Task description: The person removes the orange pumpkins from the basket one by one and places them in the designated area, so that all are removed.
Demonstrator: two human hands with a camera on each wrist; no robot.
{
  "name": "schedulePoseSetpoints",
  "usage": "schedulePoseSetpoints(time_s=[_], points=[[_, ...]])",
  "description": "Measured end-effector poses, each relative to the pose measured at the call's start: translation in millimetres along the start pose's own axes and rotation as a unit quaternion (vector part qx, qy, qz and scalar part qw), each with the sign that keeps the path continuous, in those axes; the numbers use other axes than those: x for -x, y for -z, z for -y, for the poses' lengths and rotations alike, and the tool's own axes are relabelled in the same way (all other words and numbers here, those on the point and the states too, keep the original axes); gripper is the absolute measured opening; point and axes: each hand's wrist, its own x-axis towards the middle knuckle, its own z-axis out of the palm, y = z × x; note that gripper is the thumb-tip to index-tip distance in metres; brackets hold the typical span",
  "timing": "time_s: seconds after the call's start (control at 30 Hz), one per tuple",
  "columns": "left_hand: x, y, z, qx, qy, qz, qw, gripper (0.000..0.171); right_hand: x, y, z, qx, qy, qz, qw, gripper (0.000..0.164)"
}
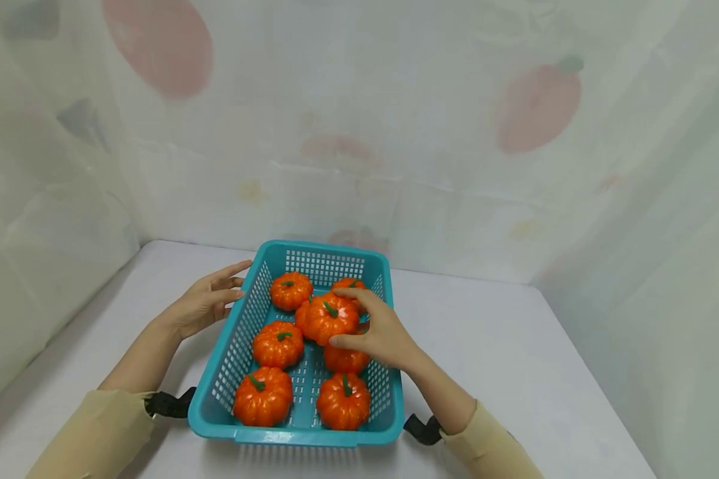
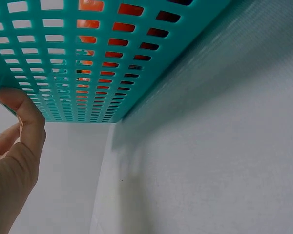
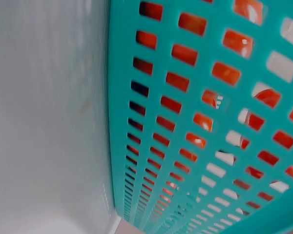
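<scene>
Inside a turquoise plastic basket (image 1: 296,436) lie several small orange pumpkins with green stems, such as one front-left pumpkin (image 1: 263,398). My right hand (image 1: 383,332) reaches over the basket's right side and holds a pumpkin (image 1: 329,320) between thumb and fingers. This pumpkin sits higher than its neighbours and overlaps them in the head view. My left hand (image 1: 206,299) is at the outside of the left rim, its fingers loosely extended against it. In the left wrist view, that hand (image 2: 19,141) has a bent digit right at the rim. The right wrist view shows orange through the basket's slots (image 3: 178,80).
The basket stands on a white-covered table (image 1: 485,346). A pale curtain (image 1: 359,133) with faded fruit prints hangs behind the table, and similar sheets enclose both sides. Black straps (image 1: 170,404) show at both wrists, close to the basket's front corners.
</scene>
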Motion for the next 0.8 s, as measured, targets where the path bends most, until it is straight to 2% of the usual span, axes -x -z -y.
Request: schedulePoseSetpoints(time_s=[0.2,0.4,0.63,0.8], points=[[-0.2,0.9,-0.2,-0.005,0.003,-0.002,1.0000,0.071,-7,10,-7,-0.001,-0.001,-0.033,0.999,0.070],[1.8,-0.1,-0.8,-0.009,0.005,-0.003,0.9999,0.071,-13,26,-14,-0.021,-0.035,-0.061,0.997,0.071],[1.7,-1.8,-2.2,-0.011,0.011,-0.015,0.9998,0.071,-19,49,-26,-0.029,-0.051,-0.089,0.994,0.073],[2.5,-0.2,-2.4,-0.014,0.018,-0.015,0.9996,0.071,-22,64,-35,-0.051,-0.075,-0.117,0.989,0.072]])
